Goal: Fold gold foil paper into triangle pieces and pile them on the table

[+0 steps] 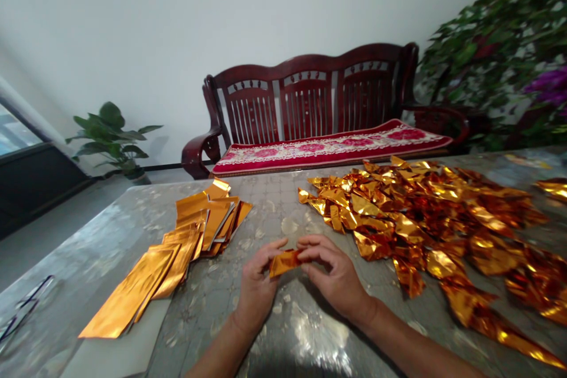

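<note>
Between my two hands is a small folded piece of gold foil paper (283, 262), held just above the table. My left hand (259, 280) grips its left end between thumb and fingers. At its right end, the fingertips of my right hand (334, 274) pinch the foil. To the left lies a stack of flat gold foil sheets (137, 277), fanned out in overlapping bundles. On the right spreads a large heap of folded, shiny gold foil pieces (411, 212), its near edge close to my right hand.
A patterned grey covering lies over the table (212, 319). Eyeglasses (26, 307) rest at the far left, and a pale flat sheet (119, 348) sits under the foil stack. Beyond stands a dark wooden bench (305, 100) with a red cushion (328, 147), with potted plants (115, 136) on either side.
</note>
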{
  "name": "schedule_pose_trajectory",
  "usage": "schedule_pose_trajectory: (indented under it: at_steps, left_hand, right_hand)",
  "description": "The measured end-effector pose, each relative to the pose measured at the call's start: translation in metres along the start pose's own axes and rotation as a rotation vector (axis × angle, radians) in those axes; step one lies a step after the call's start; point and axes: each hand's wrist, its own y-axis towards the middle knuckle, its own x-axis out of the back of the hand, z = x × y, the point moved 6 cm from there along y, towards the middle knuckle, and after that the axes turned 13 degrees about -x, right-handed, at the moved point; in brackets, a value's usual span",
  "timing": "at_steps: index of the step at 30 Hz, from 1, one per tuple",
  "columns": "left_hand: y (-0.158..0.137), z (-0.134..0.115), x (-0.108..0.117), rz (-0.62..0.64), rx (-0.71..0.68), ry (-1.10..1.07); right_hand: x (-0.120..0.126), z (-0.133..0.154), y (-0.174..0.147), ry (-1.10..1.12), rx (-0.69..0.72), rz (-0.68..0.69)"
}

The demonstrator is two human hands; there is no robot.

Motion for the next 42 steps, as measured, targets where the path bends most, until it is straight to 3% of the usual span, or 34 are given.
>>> schedule_pose_trajectory:
  at_steps: [6, 12, 21, 26, 30, 33, 39, 42]
  left_hand:
    - [0.003, -0.01, 0.001, 0.067, -0.145, 0.087]
    - [0.002, -0.014, 0.001, 0.095, -0.147, 0.095]
    - [0.002, -0.016, -0.004, 0.096, -0.18, 0.087]
    - [-0.002, -0.011, -0.006, 0.084, -0.114, 0.015]
    - [-0.002, -0.004, -0.008, 0.07, -0.022, -0.057]
    - [-0.001, 0.003, -0.01, 0.044, 0.054, -0.118]
    - [-0.01, 0.017, -0.014, -0.135, 0.4, -0.333]
    - [-0.013, 0.012, -0.017, -0.141, 0.429, -0.416]
  right_hand:
    - [-0.003, -0.016, 0.006, 0.196, -0.2, 0.04]
    - [-0.008, -0.027, 0.005, 0.336, -0.348, 0.043]
    - [-0.012, -0.022, 0.002, 0.214, -0.302, 0.144]
    - [-0.013, -0.021, 0.003, 0.203, -0.358, 0.15]
    - [-0.011, -0.02, 0.004, 0.251, -0.342, 0.079]
    - [-0.013, -0.029, 0.004, 0.351, -0.429, 0.069]
    - [-0.008, -0.034, 0.006, 0.454, -0.503, -0.007]
    - [-0.003, -0.034, 0.008, 0.461, -0.5, -0.057]
